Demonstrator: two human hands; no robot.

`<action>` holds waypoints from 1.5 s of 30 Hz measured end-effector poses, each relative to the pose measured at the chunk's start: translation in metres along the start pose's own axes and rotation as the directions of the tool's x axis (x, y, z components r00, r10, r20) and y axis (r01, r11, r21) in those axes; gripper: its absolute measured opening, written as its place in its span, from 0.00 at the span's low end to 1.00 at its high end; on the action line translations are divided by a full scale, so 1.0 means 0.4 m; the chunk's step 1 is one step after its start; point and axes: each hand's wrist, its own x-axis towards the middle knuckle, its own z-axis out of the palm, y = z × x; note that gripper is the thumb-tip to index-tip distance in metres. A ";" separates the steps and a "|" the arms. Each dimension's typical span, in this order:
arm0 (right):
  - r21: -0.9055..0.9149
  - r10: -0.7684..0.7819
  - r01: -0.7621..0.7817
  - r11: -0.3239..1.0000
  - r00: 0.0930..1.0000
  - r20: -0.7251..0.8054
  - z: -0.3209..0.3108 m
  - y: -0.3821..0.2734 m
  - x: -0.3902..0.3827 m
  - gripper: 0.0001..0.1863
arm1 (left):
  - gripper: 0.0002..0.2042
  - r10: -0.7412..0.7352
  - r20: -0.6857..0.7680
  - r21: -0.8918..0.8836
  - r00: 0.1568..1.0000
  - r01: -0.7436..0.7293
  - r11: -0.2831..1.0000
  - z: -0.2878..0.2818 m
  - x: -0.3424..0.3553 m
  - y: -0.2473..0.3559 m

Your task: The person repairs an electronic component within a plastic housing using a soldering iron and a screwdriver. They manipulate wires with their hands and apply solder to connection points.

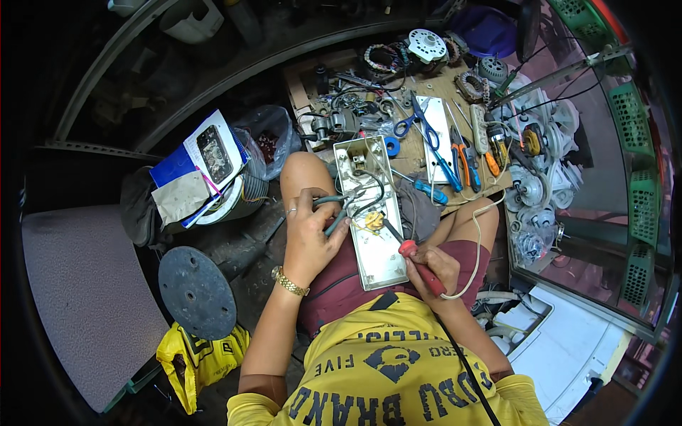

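Observation:
An open white casing [383, 263] lies across my lap, with black wires and a small yellow round part [374, 221] inside. My left hand [312, 227] is closed on dark-handled pliers [329, 200], whose jaws are over the casing among the wires. My right hand [431, 266] grips a red-handled soldering iron [412, 252], its tip beside the yellow part; a pale cord runs from the handle. A grey cloth [419, 216] lies just right of the casing.
A cluttered wooden board [447, 207] ahead holds scissors [406, 126], screwdrivers, pliers, a drill [533, 138] and motor parts. Papers with a phone [214, 153] are left, near a metal disc [197, 292] and yellow bag [199, 362]. Plastic parts [533, 188] stand right.

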 end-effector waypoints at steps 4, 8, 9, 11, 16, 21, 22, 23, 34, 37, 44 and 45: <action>-0.010 0.004 -0.004 1.000 1.000 -0.001 -0.004 0.000 -0.005 0.11 | 0.11 0.076 0.100 0.103 0.992 -0.086 0.991 -0.004 0.001 0.011; -0.008 -0.003 0.003 1.000 1.000 -0.011 -0.002 0.001 -0.012 0.11 | 0.13 0.118 0.164 0.099 0.979 -0.135 0.986 -0.006 0.010 0.017; 0.009 0.011 -0.011 1.000 1.000 -0.009 -0.003 0.002 -0.013 0.11 | 0.13 0.164 0.202 0.110 0.966 -0.188 0.976 -0.011 0.017 0.020; 0.008 0.015 -0.015 1.000 1.000 -0.010 -0.005 0.002 -0.014 0.11 | 0.13 0.208 0.241 0.119 0.948 -0.242 0.963 -0.019 0.030 0.024; -0.012 -0.025 0.025 1.000 1.000 0.000 -0.010 0.005 -0.011 0.12 | 0.12 0.097 0.351 0.144 0.931 -0.155 0.977 -0.021 0.041 0.054; -0.038 -0.055 0.055 0.998 0.998 0.005 -0.013 0.006 -0.008 0.12 | 0.10 -0.034 0.437 0.275 0.899 -0.097 0.956 0.006 0.046 0.102; -0.039 -0.052 0.052 0.998 0.999 0.001 -0.013 0.006 -0.009 0.12 | 0.10 -0.044 0.430 0.301 0.902 -0.098 0.949 0.010 0.046 0.107; -0.041 -0.054 0.054 0.998 0.999 0.005 -0.015 0.006 -0.008 0.13 | 0.10 -0.040 0.434 0.300 0.900 -0.102 0.948 0.012 0.045 0.112; -0.064 -0.052 0.055 0.996 0.998 0.047 -0.031 0.017 -0.017 0.13 | 0.11 -0.171 0.480 0.356 0.860 -0.013 0.934 0.030 0.052 0.140; -0.062 -0.071 0.073 0.995 0.997 0.030 -0.032 0.019 -0.017 0.13 | 0.11 -0.169 0.485 0.369 0.858 -0.026 0.929 0.035 0.055 0.145; -0.064 -0.068 0.070 0.995 0.997 0.029 -0.038 0.022 -0.017 0.13 | 0.10 -0.157 0.499 0.384 0.852 -0.054 0.922 0.042 0.069 0.162; -0.064 -0.067 0.069 0.996 0.997 0.032 -0.039 0.022 -0.017 0.13 | 0.10 -0.145 0.501 0.388 0.853 -0.072 0.919 0.043 0.072 0.160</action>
